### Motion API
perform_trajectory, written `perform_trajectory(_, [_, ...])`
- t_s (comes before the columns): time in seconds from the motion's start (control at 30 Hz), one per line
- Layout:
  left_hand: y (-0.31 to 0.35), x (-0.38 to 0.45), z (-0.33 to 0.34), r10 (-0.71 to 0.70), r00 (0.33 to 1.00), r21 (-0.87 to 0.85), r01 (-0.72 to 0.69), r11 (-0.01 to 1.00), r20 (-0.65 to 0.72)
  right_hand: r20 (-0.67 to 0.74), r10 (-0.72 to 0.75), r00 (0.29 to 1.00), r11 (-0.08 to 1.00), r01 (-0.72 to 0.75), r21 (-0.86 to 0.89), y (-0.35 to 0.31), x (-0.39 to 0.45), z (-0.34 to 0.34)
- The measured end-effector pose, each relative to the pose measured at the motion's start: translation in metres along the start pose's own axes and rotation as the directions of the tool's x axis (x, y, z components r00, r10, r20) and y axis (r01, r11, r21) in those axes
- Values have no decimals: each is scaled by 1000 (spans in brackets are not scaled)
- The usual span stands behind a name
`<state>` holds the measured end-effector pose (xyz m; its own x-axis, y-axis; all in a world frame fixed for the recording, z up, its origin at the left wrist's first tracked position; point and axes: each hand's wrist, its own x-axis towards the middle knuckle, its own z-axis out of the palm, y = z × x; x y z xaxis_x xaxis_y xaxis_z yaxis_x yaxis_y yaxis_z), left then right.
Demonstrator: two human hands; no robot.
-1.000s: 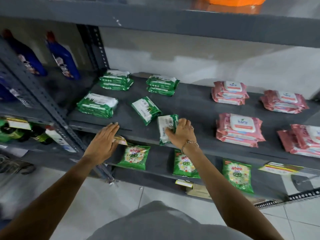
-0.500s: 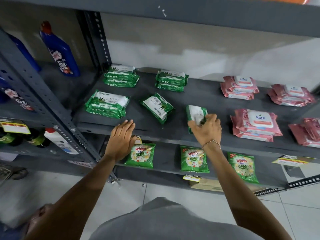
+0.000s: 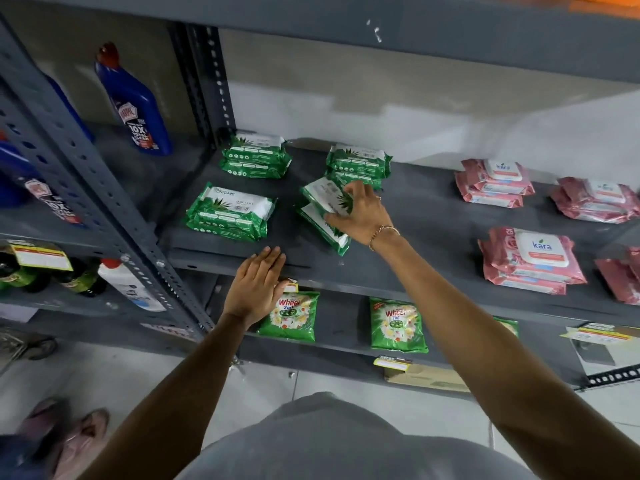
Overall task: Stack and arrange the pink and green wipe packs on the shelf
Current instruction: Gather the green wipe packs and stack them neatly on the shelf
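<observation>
On the grey shelf (image 3: 415, 244), my right hand (image 3: 360, 213) grips a green wipe pack (image 3: 323, 195) and holds it on top of another tilted green pack (image 3: 322, 230). Green stacks lie at the front left (image 3: 230, 213), back left (image 3: 256, 155) and back middle (image 3: 358, 161). Pink wipe stacks sit on the right: back (image 3: 495, 183), far back right (image 3: 595, 199), front (image 3: 530, 259), and one cut off by the frame edge (image 3: 620, 275). My left hand (image 3: 256, 285) rests flat on the shelf's front lip, holding nothing.
Green detergent pouches (image 3: 291, 315) (image 3: 396, 323) lie on the shelf below. Blue cleaner bottles (image 3: 133, 102) stand on the left unit, behind a perforated upright (image 3: 104, 188). Another shelf board runs overhead. Feet in pink footwear (image 3: 65, 434) show on the tiled floor at bottom left.
My right hand has carried the green pack from the shelf's front edge back and left, onto the tilted green pack in the middle. The left hand stayed on the shelf edge.
</observation>
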<state>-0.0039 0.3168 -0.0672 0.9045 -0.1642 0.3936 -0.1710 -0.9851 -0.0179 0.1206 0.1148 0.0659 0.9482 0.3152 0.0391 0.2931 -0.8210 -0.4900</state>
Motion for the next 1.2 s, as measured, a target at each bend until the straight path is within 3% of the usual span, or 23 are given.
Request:
perform_trajectory(0.1, [0, 0, 4, 7, 999, 7, -7, 1000, -51, 37, -32, 999, 991, 36, -126, 1, -2, 7])
perform_trajectory(0.33, [4, -2, 13, -11, 985, -22, 7, 1000, -171, 108, -20, 994, 982, 40, -186, 3, -4, 7])
perform_trajectory(0.43, [32, 5, -4, -238, 936, -210, 186, 960, -259, 106, 92, 990, 991, -101, 84, -2, 2, -4])
perform_trajectory(0.5, [62, 23, -24, -385, 897, -376, 287, 881, -218, 174, 204, 964, 936, -244, 254, 0, 13, -9])
perform_trajectory(0.57, [82, 53, -37, -501, 865, -582, 399, 709, -18, 293, 237, 926, 921, -310, 235, 4, 18, -14])
perform_trajectory(0.6, [89, 70, -45, -540, 828, -698, 475, 536, 149, 342, 252, 905, 913, -340, 228, 6, 18, -15])
perform_trajectory(0.67, [94, 101, -56, -580, 684, -761, 629, 161, 443, 383, 283, 879, 893, -387, 228, 11, 15, -15])
perform_trajectory(0.7, [94, 112, -58, -561, 616, -714, 698, 62, 553, 380, 289, 879, 889, -394, 234, 14, 13, -14])
perform_trajectory(0.77, [91, 126, -62, -507, 579, -629, 772, 91, 639, 364, 330, 871, 855, -439, 277, 16, 3, -11])
perform_trajectory(0.9, [73, 135, -68, -399, 649, -636, 749, 184, 648, 364, 444, 819, 646, -574, 504, 17, -23, 4])
perform_trajectory(1.0, [64, 139, -71, -274, 699, -660, 715, 233, 661, 424, 529, 735, 448, -667, 595, 14, -41, 13])
perform_trajectory(1.03, [63, 138, -70, -263, 701, -649, 713, 264, 663, 395, 570, 720, 447, -675, 586, 13, -43, 14])
perform_trajectory(1.1, [65, 133, -64, -325, 703, -647, 711, 275, 633, 194, 654, 731, 567, -643, 514, 15, -41, 11])
perform_trajectory(1.2, [79, 119, -54, -599, 618, -580, 761, 291, 510, -47, 590, 806, 744, -520, 420, 21, -29, -11])
